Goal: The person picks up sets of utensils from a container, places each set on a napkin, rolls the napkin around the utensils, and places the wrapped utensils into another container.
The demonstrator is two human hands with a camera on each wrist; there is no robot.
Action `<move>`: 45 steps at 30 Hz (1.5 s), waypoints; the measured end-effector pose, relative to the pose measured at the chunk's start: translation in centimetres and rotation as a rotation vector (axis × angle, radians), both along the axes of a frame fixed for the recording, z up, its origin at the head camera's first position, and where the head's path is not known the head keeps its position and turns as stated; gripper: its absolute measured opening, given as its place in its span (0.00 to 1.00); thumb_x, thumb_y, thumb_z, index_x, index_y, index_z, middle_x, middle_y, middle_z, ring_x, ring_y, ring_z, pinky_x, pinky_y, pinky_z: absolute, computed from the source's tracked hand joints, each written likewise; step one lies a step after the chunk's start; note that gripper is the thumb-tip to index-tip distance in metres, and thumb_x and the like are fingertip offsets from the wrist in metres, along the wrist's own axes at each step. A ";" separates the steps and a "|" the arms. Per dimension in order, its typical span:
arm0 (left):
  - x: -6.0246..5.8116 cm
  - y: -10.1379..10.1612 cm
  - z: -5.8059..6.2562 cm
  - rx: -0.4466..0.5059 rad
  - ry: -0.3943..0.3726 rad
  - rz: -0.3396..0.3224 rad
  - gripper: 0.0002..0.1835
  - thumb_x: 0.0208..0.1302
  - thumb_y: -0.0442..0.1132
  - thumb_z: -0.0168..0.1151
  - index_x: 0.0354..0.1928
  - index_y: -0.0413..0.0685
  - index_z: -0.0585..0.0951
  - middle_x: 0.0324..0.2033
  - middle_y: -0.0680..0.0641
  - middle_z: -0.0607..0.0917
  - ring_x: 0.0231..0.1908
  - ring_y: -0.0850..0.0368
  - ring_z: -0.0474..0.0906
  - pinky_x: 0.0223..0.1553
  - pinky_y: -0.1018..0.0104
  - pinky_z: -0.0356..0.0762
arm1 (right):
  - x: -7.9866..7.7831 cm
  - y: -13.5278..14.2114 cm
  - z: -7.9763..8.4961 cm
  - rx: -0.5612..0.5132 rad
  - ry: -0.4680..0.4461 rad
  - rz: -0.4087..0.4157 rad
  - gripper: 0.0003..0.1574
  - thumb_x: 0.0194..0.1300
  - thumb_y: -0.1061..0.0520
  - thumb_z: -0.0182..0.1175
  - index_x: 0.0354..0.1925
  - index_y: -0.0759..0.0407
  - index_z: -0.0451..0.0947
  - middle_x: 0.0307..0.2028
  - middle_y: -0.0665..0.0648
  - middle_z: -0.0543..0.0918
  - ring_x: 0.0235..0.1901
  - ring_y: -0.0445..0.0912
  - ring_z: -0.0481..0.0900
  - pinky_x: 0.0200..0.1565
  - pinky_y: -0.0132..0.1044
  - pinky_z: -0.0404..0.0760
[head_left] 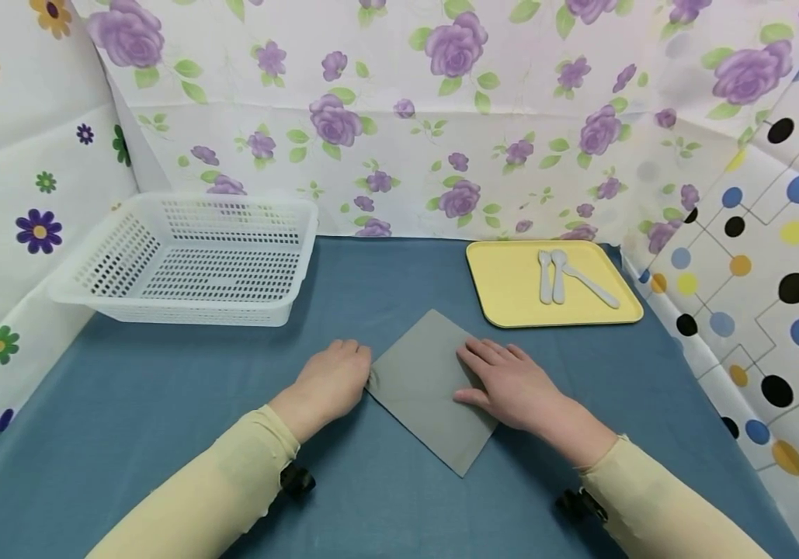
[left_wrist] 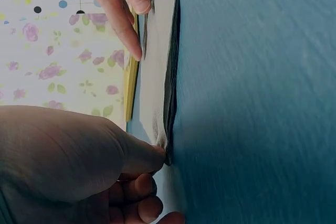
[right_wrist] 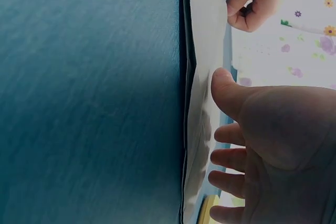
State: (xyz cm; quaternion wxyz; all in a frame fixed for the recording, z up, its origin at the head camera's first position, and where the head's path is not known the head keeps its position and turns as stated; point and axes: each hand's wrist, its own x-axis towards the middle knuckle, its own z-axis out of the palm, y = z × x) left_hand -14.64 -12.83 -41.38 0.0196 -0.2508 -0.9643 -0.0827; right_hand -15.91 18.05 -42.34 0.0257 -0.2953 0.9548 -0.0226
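A grey folded cloth [head_left: 423, 380], square and turned cornerwise, lies on the blue-covered table; its layered edge shows in both wrist views. My left hand [head_left: 332, 380] pinches its left corner between thumb and fingers, and the cloth puckers slightly there. On the cloth's right side rests my right hand [head_left: 511, 384], fingers spread and fairly straight, with the fingertips on the upper right edge. In the right wrist view the thumb [right_wrist: 226, 87] and fingers of that hand lie along the cloth's top face.
A white perforated plastic basket [head_left: 280, 312] stands at the back left. At the back right is a yellow tray [head_left: 504, 287] bearing a grey fork [head_left: 545, 276], a grey spoon [head_left: 558, 287] and another grey utensil [head_left: 595, 287]. Patterned sheets [head_left: 399, 116] hang behind and beside the table.
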 end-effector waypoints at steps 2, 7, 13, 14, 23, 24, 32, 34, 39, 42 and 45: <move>-0.1 -0.3 0.0 -0.005 0.015 -0.001 0.03 0.77 0.23 0.63 0.42 0.31 0.84 0.35 0.36 0.82 0.36 0.40 0.80 0.38 0.45 0.86 | -0.1 -0.2 0.0 0.004 0.001 0.007 0.47 0.82 0.37 0.63 0.82 0.63 0.68 0.80 0.67 0.69 0.79 0.63 0.67 0.76 0.66 0.68; -0.3 -0.8 0.1 -0.035 0.003 0.021 0.03 0.77 0.23 0.63 0.44 0.31 0.84 0.36 0.36 0.83 0.38 0.40 0.81 0.39 0.45 0.87 | -0.5 -0.7 0.2 0.015 -0.005 0.012 0.46 0.83 0.37 0.62 0.82 0.62 0.69 0.81 0.67 0.69 0.79 0.62 0.68 0.76 0.66 0.68; -0.2 -1.4 0.2 -0.055 0.002 0.030 0.04 0.77 0.23 0.62 0.41 0.33 0.84 0.34 0.37 0.82 0.36 0.40 0.80 0.37 0.46 0.86 | -1.1 -1.1 0.1 0.028 -0.003 0.014 0.45 0.83 0.36 0.62 0.82 0.62 0.69 0.80 0.67 0.69 0.79 0.62 0.69 0.75 0.66 0.70; -0.2 -1.5 0.2 -0.052 0.006 0.029 0.04 0.77 0.23 0.63 0.41 0.34 0.83 0.34 0.38 0.81 0.36 0.41 0.79 0.37 0.45 0.86 | -1.2 -1.1 0.0 0.027 -0.004 0.012 0.45 0.83 0.37 0.62 0.82 0.62 0.69 0.80 0.67 0.70 0.79 0.62 0.69 0.75 0.66 0.70; -0.4 -1.5 0.6 -0.063 0.009 0.076 0.05 0.79 0.31 0.66 0.42 0.35 0.85 0.34 0.38 0.82 0.35 0.41 0.81 0.34 0.46 0.86 | -2.4 -1.7 0.4 -0.002 0.013 -0.033 0.41 0.82 0.40 0.65 0.80 0.61 0.73 0.72 0.68 0.78 0.70 0.65 0.78 0.68 0.64 0.78; -0.6 -1.4 0.6 -0.057 0.015 0.084 0.06 0.79 0.33 0.68 0.41 0.37 0.85 0.34 0.39 0.83 0.34 0.42 0.81 0.33 0.46 0.86 | -2.5 -1.8 0.5 -0.006 0.022 -0.036 0.39 0.82 0.41 0.66 0.78 0.61 0.75 0.70 0.68 0.80 0.67 0.64 0.80 0.66 0.63 0.80; -1.6 0.0 -0.4 -0.057 0.034 0.122 0.14 0.77 0.44 0.74 0.38 0.41 0.85 0.33 0.41 0.83 0.34 0.43 0.83 0.32 0.47 0.87 | -4.0 -2.6 0.9 -0.012 0.082 -0.057 0.26 0.74 0.56 0.75 0.67 0.58 0.85 0.51 0.63 0.86 0.46 0.57 0.86 0.44 0.53 0.88; -1.8 0.3 -0.5 -0.066 0.029 0.125 0.13 0.77 0.43 0.74 0.38 0.41 0.85 0.33 0.41 0.84 0.34 0.43 0.83 0.32 0.47 0.88 | -4.3 -2.7 0.9 -0.012 0.085 -0.061 0.26 0.72 0.58 0.77 0.66 0.58 0.86 0.49 0.63 0.86 0.42 0.57 0.86 0.40 0.52 0.87; -2.0 0.8 -0.6 -0.076 -0.006 0.124 0.11 0.77 0.42 0.73 0.40 0.40 0.86 0.35 0.41 0.86 0.35 0.43 0.84 0.35 0.47 0.89 | -4.7 -2.7 0.8 -0.042 0.112 -0.060 0.21 0.72 0.66 0.73 0.61 0.59 0.86 0.45 0.62 0.88 0.37 0.56 0.86 0.34 0.50 0.86; -2.2 0.9 -0.7 -0.070 -0.024 0.124 0.11 0.78 0.41 0.73 0.42 0.39 0.86 0.36 0.41 0.87 0.36 0.42 0.85 0.37 0.46 0.89 | -4.9 -2.7 0.6 -0.085 0.154 -0.048 0.16 0.74 0.71 0.65 0.56 0.60 0.86 0.36 0.60 0.87 0.28 0.53 0.83 0.28 0.47 0.82; -2.2 0.8 -0.7 -0.046 -0.001 0.125 0.09 0.77 0.38 0.72 0.39 0.39 0.85 0.34 0.41 0.85 0.34 0.42 0.83 0.34 0.46 0.88 | -5.2 -2.7 0.4 -0.121 0.191 -0.033 0.14 0.75 0.73 0.61 0.52 0.60 0.85 0.26 0.56 0.82 0.20 0.50 0.76 0.24 0.44 0.78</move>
